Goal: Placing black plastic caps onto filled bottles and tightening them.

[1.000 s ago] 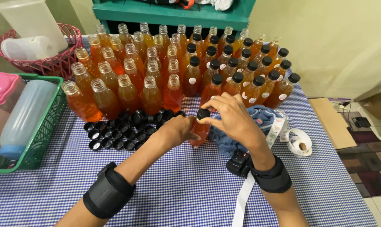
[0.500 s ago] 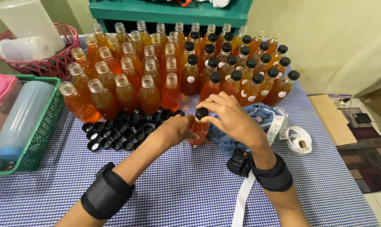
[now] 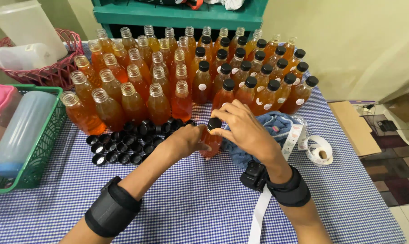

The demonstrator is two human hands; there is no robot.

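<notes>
bottle (image 3: 210,143) between both hands, loose caps (image 3: 123,144) to its left, bottle rows (image 3: 186,72) behind, cloth (image 3: 267,131) and label roll (image 3: 319,154) right, baskets (image 3: 37,149) far left

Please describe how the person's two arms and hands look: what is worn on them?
Both hands, left hand and right hand, are bare, without gloves or sleeves. Each forearm carries a wide black padded band: one on the left forearm, one at the right wrist. A small black device sits beside the right band, and a white strap hangs below it.

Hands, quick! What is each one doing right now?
Left hand: closed around the amber bottle, holding it on the table.
Right hand: fingertips closed on the bottle's black cap.
</notes>
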